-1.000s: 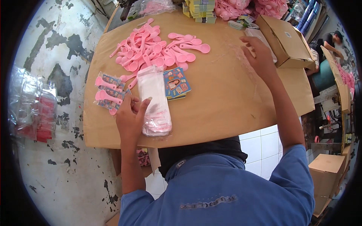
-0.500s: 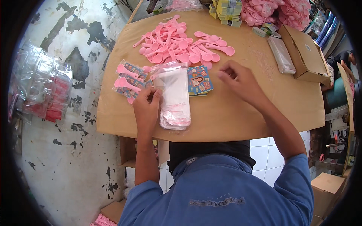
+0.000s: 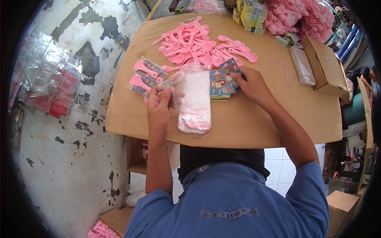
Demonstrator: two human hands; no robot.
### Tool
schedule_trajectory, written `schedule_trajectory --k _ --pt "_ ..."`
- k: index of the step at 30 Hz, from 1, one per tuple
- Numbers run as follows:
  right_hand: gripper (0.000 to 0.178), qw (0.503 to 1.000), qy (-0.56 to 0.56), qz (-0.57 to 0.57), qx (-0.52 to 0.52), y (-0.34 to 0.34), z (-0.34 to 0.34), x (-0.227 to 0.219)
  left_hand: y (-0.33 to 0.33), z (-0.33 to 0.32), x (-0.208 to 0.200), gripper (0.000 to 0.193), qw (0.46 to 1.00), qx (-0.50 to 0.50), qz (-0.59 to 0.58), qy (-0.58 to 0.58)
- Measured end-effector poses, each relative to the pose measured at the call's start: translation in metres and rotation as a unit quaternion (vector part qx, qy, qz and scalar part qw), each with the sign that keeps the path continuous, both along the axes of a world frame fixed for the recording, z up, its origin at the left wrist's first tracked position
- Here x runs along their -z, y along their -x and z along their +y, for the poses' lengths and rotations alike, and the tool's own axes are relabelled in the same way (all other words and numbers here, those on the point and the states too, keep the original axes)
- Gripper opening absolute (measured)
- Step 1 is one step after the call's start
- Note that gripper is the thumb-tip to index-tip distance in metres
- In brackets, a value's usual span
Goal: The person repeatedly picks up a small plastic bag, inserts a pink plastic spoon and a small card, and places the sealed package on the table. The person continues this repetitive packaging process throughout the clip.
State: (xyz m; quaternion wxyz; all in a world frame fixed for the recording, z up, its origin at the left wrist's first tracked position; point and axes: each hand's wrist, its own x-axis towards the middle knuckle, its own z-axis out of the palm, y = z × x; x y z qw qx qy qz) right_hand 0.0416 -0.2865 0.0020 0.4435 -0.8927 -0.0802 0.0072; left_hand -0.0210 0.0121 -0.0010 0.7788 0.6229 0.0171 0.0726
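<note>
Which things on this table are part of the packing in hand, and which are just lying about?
In hand: left hand on the clear bags stack; right hand on the printed cards; pink spoons; packed spoon packets.
Lying about: cardboard box, floor bags.

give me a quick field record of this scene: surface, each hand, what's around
surface: brown cardboard sheet
left hand: pinching the edge of a stack of clear plastic bags
right hand: fingers on a small stack of printed cards
behind: loose pile of pink plastic spoons
left of bags: bagged spoon-and-card packs
far right: cardboard box
</note>
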Motion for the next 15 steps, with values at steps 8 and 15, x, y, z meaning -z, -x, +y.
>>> schedule_trajectory --k 8,15 --pt "0.021 0.983 -0.181 0.002 0.018 0.032 -0.001 -0.03 0.005 -0.024 -0.008 0.034 0.979 0.033 0.007 0.199" --pt "0.024 0.938 -0.298 0.165 -0.069 0.101 0.019 -0.031 0.018 -0.065 -0.019 0.039 0.975 -0.002 -0.013 0.222"
